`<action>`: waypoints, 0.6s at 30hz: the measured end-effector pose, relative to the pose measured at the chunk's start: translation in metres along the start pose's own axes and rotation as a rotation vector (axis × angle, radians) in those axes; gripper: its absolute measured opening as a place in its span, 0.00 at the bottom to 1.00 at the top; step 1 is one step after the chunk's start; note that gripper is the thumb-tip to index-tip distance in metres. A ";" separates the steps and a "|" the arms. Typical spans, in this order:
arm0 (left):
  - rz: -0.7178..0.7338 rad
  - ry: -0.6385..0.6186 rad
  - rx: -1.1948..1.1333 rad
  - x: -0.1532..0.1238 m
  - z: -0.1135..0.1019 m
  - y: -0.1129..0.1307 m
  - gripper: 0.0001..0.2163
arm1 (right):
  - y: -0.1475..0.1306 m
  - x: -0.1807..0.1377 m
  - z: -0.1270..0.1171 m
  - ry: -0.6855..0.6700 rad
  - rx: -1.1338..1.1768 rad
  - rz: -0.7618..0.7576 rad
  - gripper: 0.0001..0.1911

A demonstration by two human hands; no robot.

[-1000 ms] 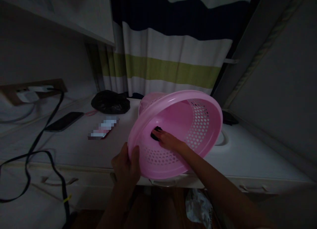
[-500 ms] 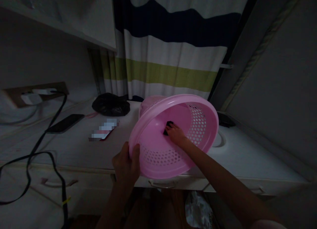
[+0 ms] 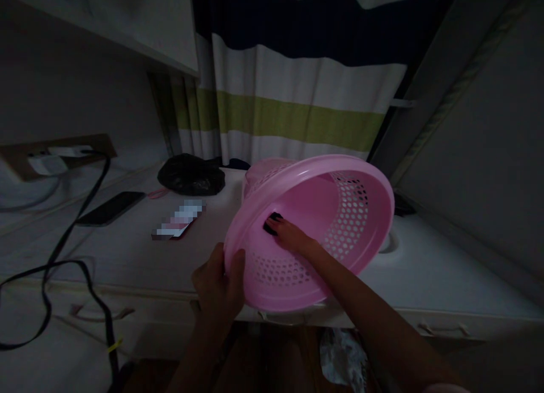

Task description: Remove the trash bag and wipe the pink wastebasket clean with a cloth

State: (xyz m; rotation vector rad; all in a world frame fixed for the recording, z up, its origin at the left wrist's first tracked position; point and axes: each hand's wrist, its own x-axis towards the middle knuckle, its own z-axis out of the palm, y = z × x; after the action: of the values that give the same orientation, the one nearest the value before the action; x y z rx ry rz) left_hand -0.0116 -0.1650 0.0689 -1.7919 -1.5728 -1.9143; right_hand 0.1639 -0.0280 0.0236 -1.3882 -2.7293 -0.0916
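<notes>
A round pink plastic basket [image 3: 340,251] with perforated walls is tilted on its side, its mouth facing me, above the front of a white counter [image 3: 425,268]. My left hand [image 3: 219,285] grips its rim at the lower left, thumb over the edge. My right hand [image 3: 291,237] reaches inside, its fingers pressing a small dark cloth or sponge [image 3: 271,223] against the basket's bottom.
On the counter to the left lie a black bag [image 3: 191,176], a dark phone [image 3: 111,207] and a small flat packet [image 3: 178,220]. Black cables [image 3: 63,251] trail from a wall socket [image 3: 51,155]. A striped curtain [image 3: 293,98] hangs behind. Drawers sit below the counter.
My right hand slid the dark pad right across the basket's bottom, then back to the left. The basket shifted slightly; my left hand kept its hold on the rim.
</notes>
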 end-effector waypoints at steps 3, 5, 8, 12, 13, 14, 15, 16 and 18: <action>-0.032 0.050 0.018 0.004 -0.003 0.006 0.16 | -0.009 -0.021 -0.006 0.000 0.043 -0.058 0.30; -0.036 0.087 0.026 0.009 -0.005 0.008 0.16 | -0.015 -0.035 -0.013 -0.021 0.055 -0.104 0.30; 0.037 0.082 0.038 0.019 -0.010 0.007 0.16 | -0.021 -0.052 -0.025 -0.063 0.033 -0.112 0.29; 0.117 0.028 0.053 0.029 -0.015 0.004 0.17 | -0.017 -0.058 -0.037 -0.101 -0.102 0.017 0.24; 0.121 0.017 0.048 0.030 -0.016 0.004 0.17 | -0.013 -0.057 -0.038 -0.104 -0.149 0.045 0.23; 0.120 0.010 0.040 0.030 -0.016 0.005 0.16 | -0.009 -0.054 -0.039 -0.100 -0.192 0.072 0.22; 0.114 0.009 0.030 0.030 -0.016 0.007 0.16 | -0.004 -0.050 -0.038 -0.089 -0.228 0.098 0.21; 0.101 0.013 0.022 0.029 -0.016 0.009 0.16 | 0.000 -0.046 -0.037 -0.074 -0.254 0.124 0.21; 0.072 0.022 0.010 0.028 -0.016 0.013 0.17 | 0.008 -0.035 -0.031 -0.040 -0.283 0.178 0.21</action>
State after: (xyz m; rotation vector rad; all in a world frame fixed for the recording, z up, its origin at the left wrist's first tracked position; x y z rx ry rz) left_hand -0.0230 -0.1665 0.1014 -1.7912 -1.4875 -1.8848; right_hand 0.1923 -0.0542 0.0509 -1.7134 -2.6896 -0.4592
